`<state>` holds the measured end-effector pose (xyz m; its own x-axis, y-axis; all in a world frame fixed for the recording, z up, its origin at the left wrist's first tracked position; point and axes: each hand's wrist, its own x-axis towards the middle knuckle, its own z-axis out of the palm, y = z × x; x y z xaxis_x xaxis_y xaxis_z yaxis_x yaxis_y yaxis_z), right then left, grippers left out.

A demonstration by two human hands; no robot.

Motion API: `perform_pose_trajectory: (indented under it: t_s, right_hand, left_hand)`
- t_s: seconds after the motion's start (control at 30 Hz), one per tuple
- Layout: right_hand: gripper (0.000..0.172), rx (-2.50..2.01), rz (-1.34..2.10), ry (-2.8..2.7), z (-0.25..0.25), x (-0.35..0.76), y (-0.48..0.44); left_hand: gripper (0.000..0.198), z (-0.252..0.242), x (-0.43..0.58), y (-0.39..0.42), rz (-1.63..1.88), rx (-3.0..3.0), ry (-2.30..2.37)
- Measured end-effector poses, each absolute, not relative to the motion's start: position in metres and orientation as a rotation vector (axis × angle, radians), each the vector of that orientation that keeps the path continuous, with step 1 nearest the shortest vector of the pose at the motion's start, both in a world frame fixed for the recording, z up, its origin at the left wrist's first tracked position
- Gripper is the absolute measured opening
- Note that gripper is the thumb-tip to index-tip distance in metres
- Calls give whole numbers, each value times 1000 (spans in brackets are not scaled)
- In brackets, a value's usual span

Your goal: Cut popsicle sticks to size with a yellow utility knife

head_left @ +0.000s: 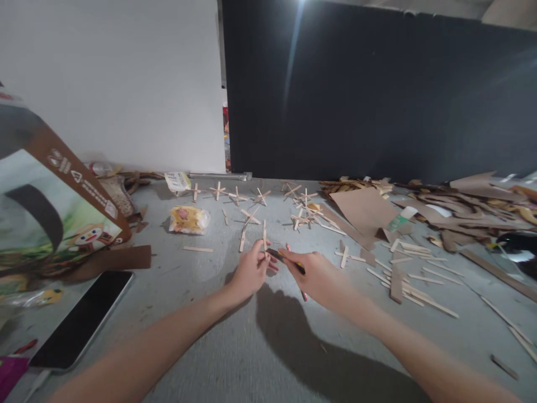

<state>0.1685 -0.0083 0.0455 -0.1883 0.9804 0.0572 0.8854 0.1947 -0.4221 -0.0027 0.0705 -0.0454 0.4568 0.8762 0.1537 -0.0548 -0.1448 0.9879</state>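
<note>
My left hand (250, 271) is closed in a pinch on a thin wooden craft stick (264, 235) that points away from me over the grey table (201, 313). My right hand (315, 275) is closed around a dark tool with a yellow part (287, 260); its tip almost touches the stick at my left fingertips. A red, pen-like thing (302, 293) lies under my right hand. Several stick crosses (236, 196) lie further back on the table.
A phone (81, 319) lies face up at the left, beside a printed cardboard box (50, 207). A small yellow packet (188, 219) sits behind it. Loose sticks (413, 277) and cardboard scraps (364, 210) crowd the right. A white wall and a dark panel close the back.
</note>
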Motion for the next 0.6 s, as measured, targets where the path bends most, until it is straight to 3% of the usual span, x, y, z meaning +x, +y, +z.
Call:
perform_pose_trajectory:
  t_s: [0.23,0.47,0.6]
  right_hand:
    - [52,-1809,279,-2073,-1,160,-17]
    - [41,-1742,550,-2158,57,168,-3]
    - [42,-1719,559,-2069,40,163,-4]
  left_hand:
    - [40,-53,-2,73,930,1445,723]
    - [33,-54,0,74,961,1479,740]
    - [35,-54,-2,75,949,1430,730]
